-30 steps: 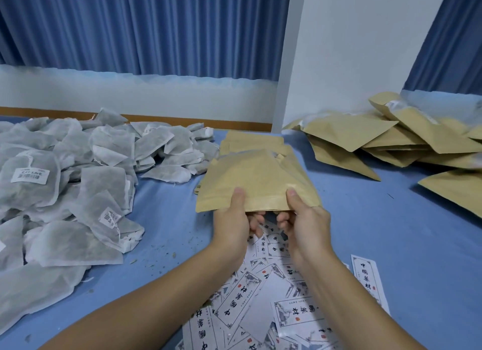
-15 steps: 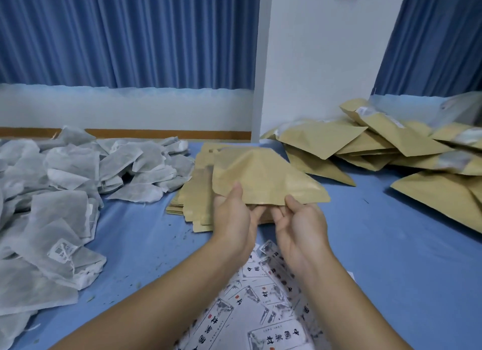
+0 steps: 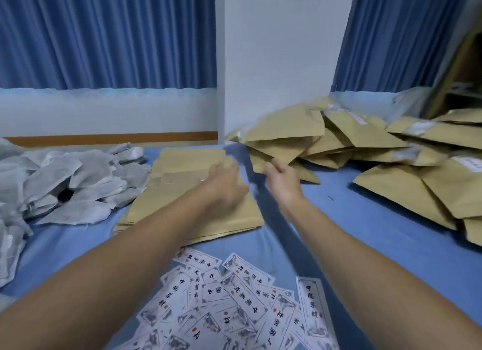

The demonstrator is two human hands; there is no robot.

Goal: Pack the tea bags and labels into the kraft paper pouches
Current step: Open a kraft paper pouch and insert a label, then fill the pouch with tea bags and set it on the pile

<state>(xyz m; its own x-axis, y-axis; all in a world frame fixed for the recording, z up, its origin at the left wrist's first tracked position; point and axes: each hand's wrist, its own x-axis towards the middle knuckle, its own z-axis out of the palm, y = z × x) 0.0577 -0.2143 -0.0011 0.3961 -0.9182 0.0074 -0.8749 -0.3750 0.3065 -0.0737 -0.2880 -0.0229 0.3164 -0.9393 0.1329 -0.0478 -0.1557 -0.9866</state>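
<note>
While both arms reach forward over blue tabletop (image 3: 352,245), head view shows: left hand (image 3: 225,179) blurred, fingers look straight, above far part of flat stack of kraft pouches (image 3: 182,198), nothing held. Right hand (image 3: 283,179) loosely spread, empty, just beside pile of bulging pouches (image 3: 365,146) at right. At left, tea bags (image 3: 78,177) heaped beside stack. Nearest camera, labels (image 3: 234,302) scattered between forearms. Behind: blue curtains (image 3: 104,36), white pillar (image 3: 281,50).
</note>
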